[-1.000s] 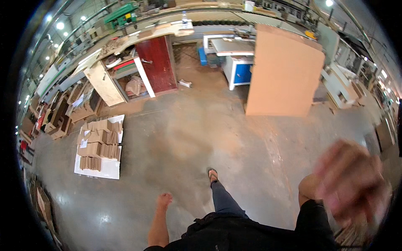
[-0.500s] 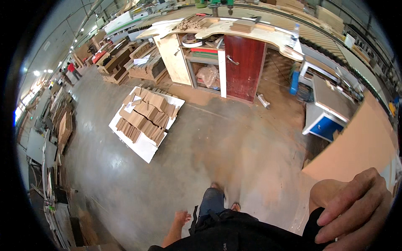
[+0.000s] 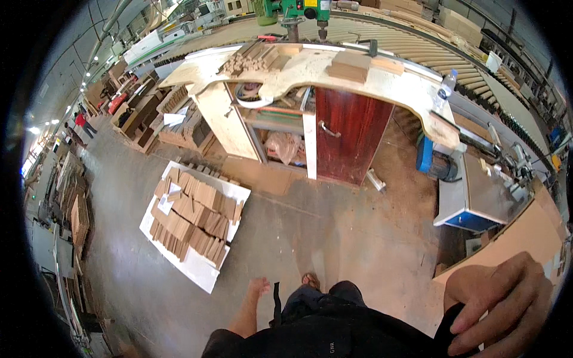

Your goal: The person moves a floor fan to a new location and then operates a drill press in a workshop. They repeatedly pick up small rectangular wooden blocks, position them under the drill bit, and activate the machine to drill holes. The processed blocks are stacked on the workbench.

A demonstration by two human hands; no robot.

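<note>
My left hand [image 3: 258, 286] hangs beside my body, its fingers loosely bent and apart, with nothing seen in them. At the lower right, my right hand [image 3: 501, 301] is raised close, its fingers curled against black cloth [image 3: 449, 327]; whatever they hold is hidden. Stacks of brown wooden pieces [image 3: 197, 209] lie in rows on a white board [image 3: 206, 277] on the floor, ahead and to the left. Beyond them stands a workbench [image 3: 274, 83] with a curved pale top and a dark red door [image 3: 349, 134]. Neither hand touches these.
On the bench top are thin wooden strips [image 3: 250, 62], a stack of flat pieces [image 3: 349, 64] and a plastic bottle [image 3: 446, 86]. A green drilling machine [image 3: 304, 9] stands behind. To the right are a blue motor [image 3: 427, 156], a cabinet [image 3: 471, 206] and a large tan panel [image 3: 507, 244].
The bench and the stacked pieces now appear closer and lower in view, as I have stepped forward. My left hand has swung slightly up in view; the right stays curled at the lower right.
</note>
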